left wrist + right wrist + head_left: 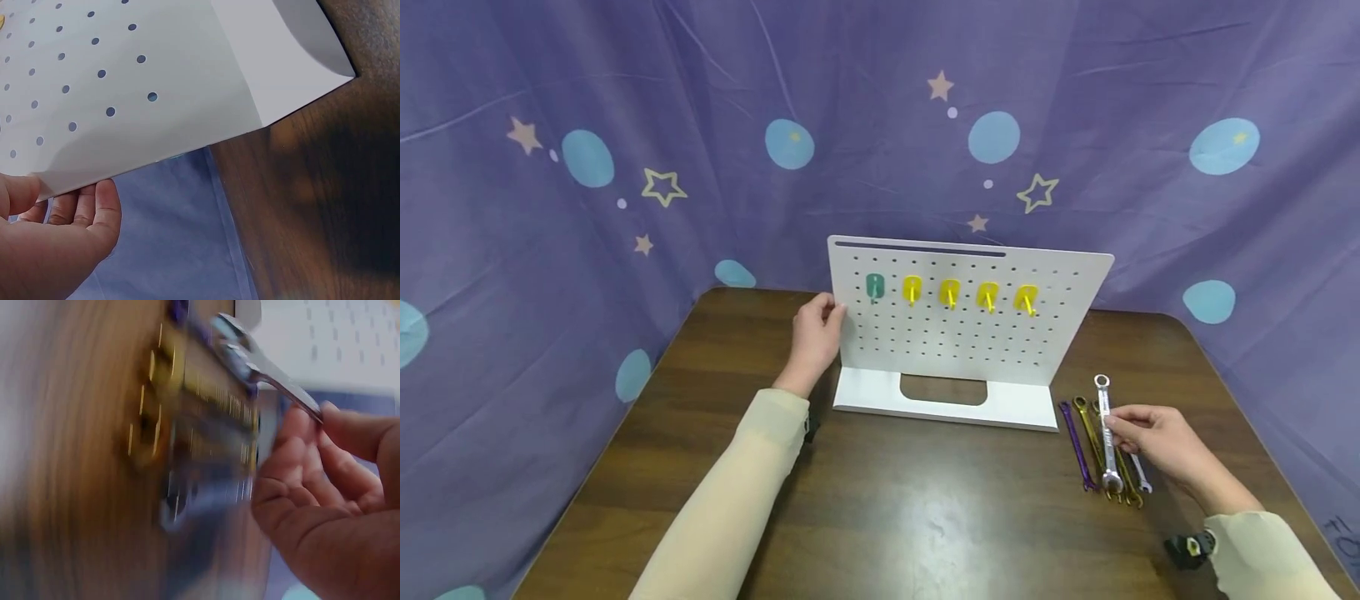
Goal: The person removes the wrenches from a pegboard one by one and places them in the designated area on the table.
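My left hand [817, 337] grips the left edge of a white pegboard [955, 337]. In the left wrist view, the thumb lies on its front face and the fingers are at the edge and behind. Between thumb and fingers, my right hand [1165, 442] pinches a silver combination wrench [1106, 425], held over other wrenches on the table. A purple wrench [1078, 446] lies leftmost there, beside gold wrenches [1090, 429] and another silver wrench [1142, 475]. The right wrist view is blurred, but the pinched wrench [284, 384] shows its open end pointing away from the hand.
One green hook [875, 286] and several yellow hooks [950, 293] sit in a row across the pegboard. Its white base [868, 390] has a cut-out and stands on a brown wooden table [925, 517]. A purple patterned curtain [880, 200] hangs behind and at both sides.
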The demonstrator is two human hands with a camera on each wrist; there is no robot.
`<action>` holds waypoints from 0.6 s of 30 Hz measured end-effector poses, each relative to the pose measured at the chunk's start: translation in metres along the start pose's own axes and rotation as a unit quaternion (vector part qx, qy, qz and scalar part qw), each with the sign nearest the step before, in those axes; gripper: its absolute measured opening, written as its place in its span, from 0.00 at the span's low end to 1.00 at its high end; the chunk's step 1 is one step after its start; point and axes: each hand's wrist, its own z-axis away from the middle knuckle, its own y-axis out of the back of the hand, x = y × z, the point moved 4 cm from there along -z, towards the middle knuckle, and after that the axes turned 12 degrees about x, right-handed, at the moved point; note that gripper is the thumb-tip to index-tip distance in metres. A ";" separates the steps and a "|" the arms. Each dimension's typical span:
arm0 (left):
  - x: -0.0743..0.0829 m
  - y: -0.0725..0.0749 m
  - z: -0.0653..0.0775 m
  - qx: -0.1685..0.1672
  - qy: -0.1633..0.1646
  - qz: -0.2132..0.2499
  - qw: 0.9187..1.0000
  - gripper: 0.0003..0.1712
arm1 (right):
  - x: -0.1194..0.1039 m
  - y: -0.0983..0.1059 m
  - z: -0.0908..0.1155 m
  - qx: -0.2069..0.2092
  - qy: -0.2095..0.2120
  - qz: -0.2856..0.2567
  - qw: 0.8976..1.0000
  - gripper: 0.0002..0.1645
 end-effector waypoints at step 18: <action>-0.005 0.010 0.002 -0.001 0.014 -0.011 1.000 0.09 | 0.048 0.036 -0.009 -0.029 -0.038 0.122 0.991 0.17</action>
